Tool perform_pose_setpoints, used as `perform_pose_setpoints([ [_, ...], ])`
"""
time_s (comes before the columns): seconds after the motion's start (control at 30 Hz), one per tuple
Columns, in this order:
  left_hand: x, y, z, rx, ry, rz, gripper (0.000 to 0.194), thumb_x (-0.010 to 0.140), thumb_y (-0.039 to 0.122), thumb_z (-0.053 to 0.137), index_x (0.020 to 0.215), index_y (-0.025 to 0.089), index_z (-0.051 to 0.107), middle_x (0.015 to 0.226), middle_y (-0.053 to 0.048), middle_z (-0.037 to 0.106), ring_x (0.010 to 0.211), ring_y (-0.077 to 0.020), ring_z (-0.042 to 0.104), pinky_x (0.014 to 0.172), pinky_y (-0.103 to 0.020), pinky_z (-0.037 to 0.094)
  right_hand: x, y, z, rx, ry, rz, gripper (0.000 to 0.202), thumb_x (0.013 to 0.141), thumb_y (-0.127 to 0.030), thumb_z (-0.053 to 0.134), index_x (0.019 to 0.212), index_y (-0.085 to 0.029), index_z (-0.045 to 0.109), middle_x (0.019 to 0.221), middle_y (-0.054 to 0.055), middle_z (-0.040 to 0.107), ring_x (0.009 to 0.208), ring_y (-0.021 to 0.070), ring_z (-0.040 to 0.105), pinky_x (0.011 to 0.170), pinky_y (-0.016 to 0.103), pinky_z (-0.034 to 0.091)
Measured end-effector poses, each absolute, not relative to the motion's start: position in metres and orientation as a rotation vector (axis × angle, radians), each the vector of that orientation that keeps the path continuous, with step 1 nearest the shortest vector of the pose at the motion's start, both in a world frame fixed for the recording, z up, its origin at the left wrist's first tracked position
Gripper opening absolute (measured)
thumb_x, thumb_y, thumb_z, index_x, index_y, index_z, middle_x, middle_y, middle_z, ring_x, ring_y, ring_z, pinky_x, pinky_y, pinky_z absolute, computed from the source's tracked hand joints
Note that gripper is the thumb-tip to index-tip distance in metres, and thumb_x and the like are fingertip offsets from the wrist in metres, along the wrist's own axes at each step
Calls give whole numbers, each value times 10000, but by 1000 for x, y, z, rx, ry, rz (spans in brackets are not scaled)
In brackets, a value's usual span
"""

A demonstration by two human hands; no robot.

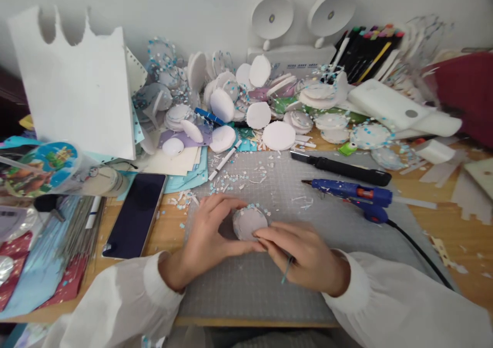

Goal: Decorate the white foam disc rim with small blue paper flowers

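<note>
A small round white disc point(250, 222) with pale blue bits along its upper rim is held above the grey cutting mat point(246, 291). My left hand point(215, 230) curves around the disc's left side, its thumb along the lower edge and its fingers at the top. The fingertips of my right hand point(300, 253) are pinched together at the disc's lower right edge. A thin teal strip point(286, 270) sticks out below the right fingers. What exactly lies between those fingertips is too small to make out.
A blue glue gun point(350, 192) and a black cutter point(342, 168) lie right on the mat, a cable trailing toward the front right. A phone point(134, 215) lies left. White discs point(279, 135) pile up behind; a cup point(57, 165) stands far left.
</note>
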State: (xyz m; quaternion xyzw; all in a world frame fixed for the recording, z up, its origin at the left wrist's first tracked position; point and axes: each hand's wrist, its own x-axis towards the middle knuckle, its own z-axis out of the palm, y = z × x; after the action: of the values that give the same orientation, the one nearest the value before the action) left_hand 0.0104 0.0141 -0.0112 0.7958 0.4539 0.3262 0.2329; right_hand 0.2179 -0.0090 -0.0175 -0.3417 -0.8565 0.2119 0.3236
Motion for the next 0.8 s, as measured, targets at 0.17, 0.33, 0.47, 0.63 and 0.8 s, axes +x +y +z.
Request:
perform_pose_setpoints([
  [0.17, 10, 15, -13, 2091, 1201, 887, 568, 576, 498, 843, 987, 170, 626, 928, -53, 651, 873, -220, 586, 749, -316, 440, 219, -7, -13, -832, -2094, 416, 157, 835, -121, 587, 984, -153, 626, 845, 60, 680, 710, 137, 644, 630, 239, 502],
  [0.33, 6, 18, -9, 2059, 1083, 818, 611, 568, 453, 860, 1049, 161, 620, 953, -48, 650, 871, -204, 584, 785, -302, 436, 226, -3, -10, -957, -1865, 342, 264, 805, -35, 568, 1019, -175, 633, 852, 55, 652, 689, 131, 605, 637, 260, 484],
  [0.47, 3, 20, -7, 2027, 1017, 805, 594, 672, 451, 804, 1144, 165, 586, 996, -53, 644, 894, -196, 581, 811, -298, 433, 231, 7, -13, -1074, -1769, 360, 218, 822, -62, 570, 979, -190, 650, 753, 22, 606, 531, 109, 467, 558, 282, 419],
  [0.63, 3, 18, -3, 1901, 1190, 748, 242, 870, 347, 598, 993, 143, 634, 746, -2, 574, 656, -126, 502, 600, -231, 388, 230, 16, -14, -1076, -1818, 441, 197, 841, -80, 559, 967, -193, 660, 703, 5, 580, 504, 104, 414, 517, 271, 371],
  [0.8, 7, 14, 7, 1659, 1183, 556, 359, 892, 374, 514, 632, 133, 570, 548, 33, 466, 516, -84, 397, 483, -205, 294, 227, 17, -20, -993, -1914, 503, 200, 830, -71, 585, 962, -204, 655, 802, 30, 646, 608, 118, 533, 566, 257, 429],
])
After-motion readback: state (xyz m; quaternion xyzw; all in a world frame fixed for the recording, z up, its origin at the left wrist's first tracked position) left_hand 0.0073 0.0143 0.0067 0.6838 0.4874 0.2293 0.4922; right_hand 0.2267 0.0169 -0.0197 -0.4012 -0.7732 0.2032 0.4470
